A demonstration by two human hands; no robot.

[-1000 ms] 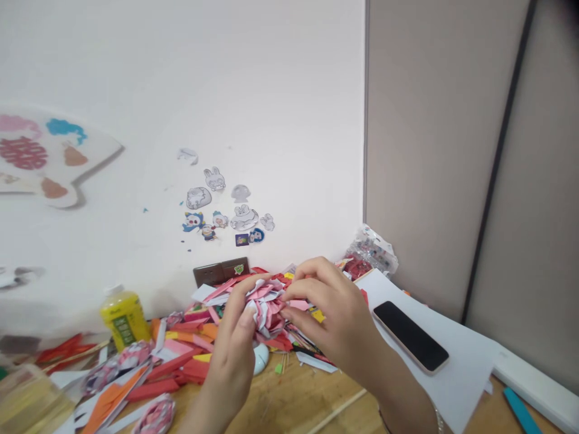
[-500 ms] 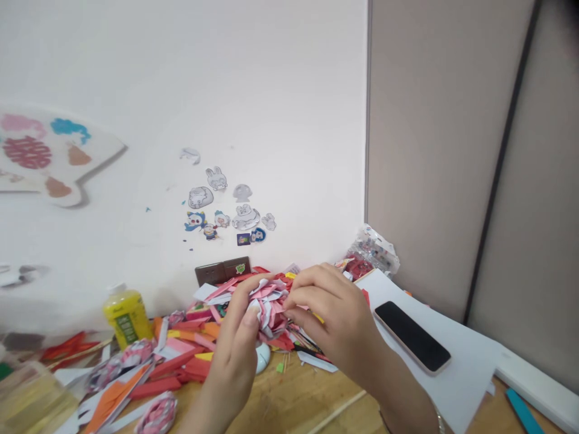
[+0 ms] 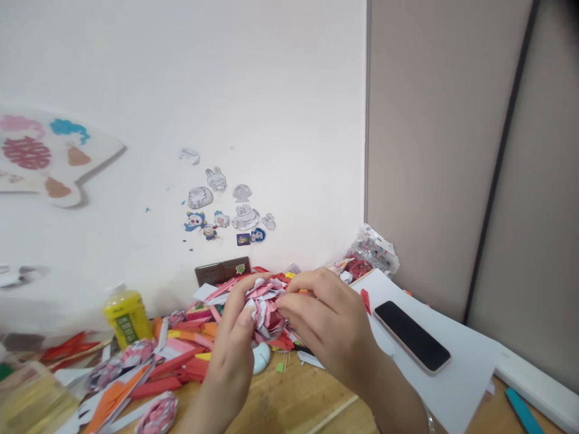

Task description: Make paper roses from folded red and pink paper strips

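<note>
A ruffled pink-and-white folded paper ball (image 3: 268, 304) is held up above the table, in front of a heap of paper pieces. My left hand (image 3: 236, 337) wraps round its left side, thumb against the near face. On the other side, my right hand (image 3: 328, 319) has its fingers bent and pinched at the ball's right edge; the fingertips are partly hidden by the paper. A similar pink-and-white paper ball (image 3: 157, 413) lies at the lower left, and another such roll (image 3: 137, 354) rests behind it.
Red, orange and pink folded paper strips (image 3: 181, 361) cover the table's left and back. A yellow bottle (image 3: 127, 316) stands by the wall. At right, a phone (image 3: 412, 336) lies on white paper (image 3: 456, 395), beside a teal strip (image 3: 522, 410). A clear plastic bag (image 3: 373, 256) sits in the corner.
My right hand has shifted slightly left, its fingers pressing closer to the paper ball. The ball has turned and moved a little left; my left hand keeps its hold.
</note>
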